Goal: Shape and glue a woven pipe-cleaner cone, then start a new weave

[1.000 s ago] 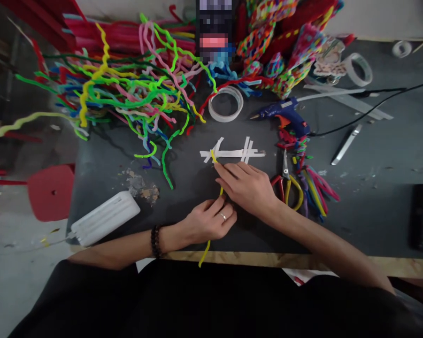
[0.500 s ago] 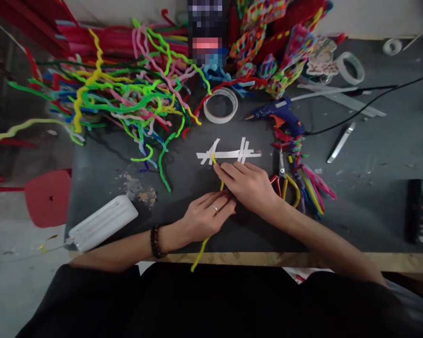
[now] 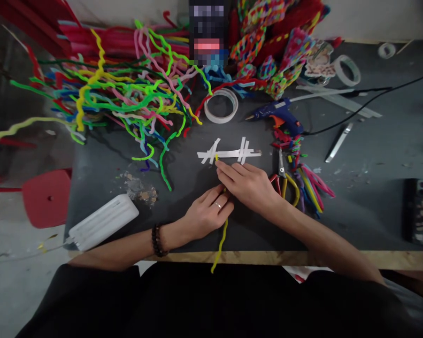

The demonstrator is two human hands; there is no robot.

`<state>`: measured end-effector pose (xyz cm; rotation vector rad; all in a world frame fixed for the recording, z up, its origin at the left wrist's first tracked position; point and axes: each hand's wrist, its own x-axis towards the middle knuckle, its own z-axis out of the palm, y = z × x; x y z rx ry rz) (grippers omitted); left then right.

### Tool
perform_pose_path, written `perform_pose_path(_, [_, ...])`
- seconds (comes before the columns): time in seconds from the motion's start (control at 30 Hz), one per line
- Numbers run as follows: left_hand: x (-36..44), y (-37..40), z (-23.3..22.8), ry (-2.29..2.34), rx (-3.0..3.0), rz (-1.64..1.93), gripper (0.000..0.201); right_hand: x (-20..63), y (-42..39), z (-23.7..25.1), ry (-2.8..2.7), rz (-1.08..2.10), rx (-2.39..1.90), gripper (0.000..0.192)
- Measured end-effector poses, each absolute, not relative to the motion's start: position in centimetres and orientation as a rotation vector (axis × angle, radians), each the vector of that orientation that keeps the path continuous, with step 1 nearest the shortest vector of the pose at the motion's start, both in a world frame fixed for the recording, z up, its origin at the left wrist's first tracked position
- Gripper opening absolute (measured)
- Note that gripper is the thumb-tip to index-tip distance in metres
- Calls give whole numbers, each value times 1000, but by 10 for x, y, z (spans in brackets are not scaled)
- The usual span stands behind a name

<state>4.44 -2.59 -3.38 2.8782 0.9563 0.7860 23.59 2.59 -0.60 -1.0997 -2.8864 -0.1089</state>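
My left hand (image 3: pixel 206 213) pinches the yellow pipe cleaner (image 3: pixel 220 244) partway along — its tail hangs over the counter (image 3: pixel 355 206) edge. My right hand (image 3: pixel 248 183) presses the stem's top end with its fingers (image 3: pixel 222 167) closed on it, at the white tape strips (image 3: pixel 228 153). Pliers (image 3: pixel 285 180) lie just beside my right wrist.

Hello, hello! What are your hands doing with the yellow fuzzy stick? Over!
Left hand pinching yellow pipe cleaner mid-length. Right hand pressing its top end by the white tape strips. Pliers beside right hand, not blocking.
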Motion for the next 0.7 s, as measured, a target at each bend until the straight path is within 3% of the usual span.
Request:
perform_pose_path(0.4, [42, -31, -33, 863, 2938, 737, 15, 246, 34, 4, -2909, -22, -1015, 27])
perform_pose_path(0.7, [45, -30, -36, 1031, 2920, 605, 28, 242, 28, -8, -2871, -136, -1107, 28])
